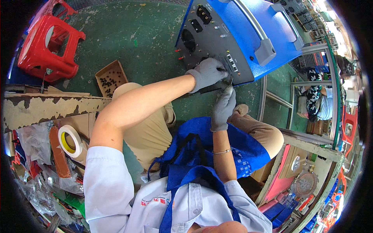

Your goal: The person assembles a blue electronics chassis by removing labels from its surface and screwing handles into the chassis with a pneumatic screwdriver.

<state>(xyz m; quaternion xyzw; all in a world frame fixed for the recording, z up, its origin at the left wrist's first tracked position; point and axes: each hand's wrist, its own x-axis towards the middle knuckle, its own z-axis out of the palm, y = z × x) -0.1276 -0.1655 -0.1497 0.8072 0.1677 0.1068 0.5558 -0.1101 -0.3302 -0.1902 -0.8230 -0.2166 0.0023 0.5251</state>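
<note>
A large blue machine case (pixel 268 42) with a dark grey panel (pixel 211 46) stands in front of me. The panel carries sockets, a round vent and small coloured terminals. My left hand (pixel 209 73), in a grey knit glove, lies at the panel's lower part with its fingers curled in; whatever they pinch is too small to tell. Just below it my right hand (pixel 224 106), also gloved, is closed on a slim tool (pixel 232 81) whose thin metal shaft points up at the panel's lower edge. The tool's handle is hidden in the glove, so its kind cannot be told.
Left of the case, a cardboard box (pixel 111 79) of small black parts sits on the green floor (pixel 132 35). Farther left is a red plastic stool (pixel 50 48). A tape roll (pixel 70 141) lies beside plastic bags. Metal framing (pixel 297 134) and another person (pixel 324 103) are at the right.
</note>
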